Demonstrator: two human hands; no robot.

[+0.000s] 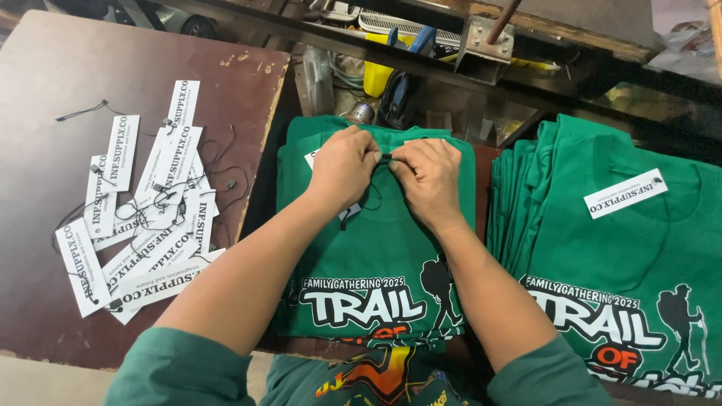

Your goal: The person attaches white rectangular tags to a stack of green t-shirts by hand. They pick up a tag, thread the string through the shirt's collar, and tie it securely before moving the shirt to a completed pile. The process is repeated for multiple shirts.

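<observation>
A stack of folded green T-shirts with a white, orange and black print lies in front of me. My left hand and my right hand meet at the collar of the top shirt, fingertips pinched together on a thin black cord. A white paper tag peeks out from under my left hand. The cord's loop hangs down below my hands onto the shirt.
A second pile of green shirts lies to the right, its top one bearing a white tag. Several loose white tags with black cords lie scattered on the brown table at left. Tools and clutter fill the shelf behind.
</observation>
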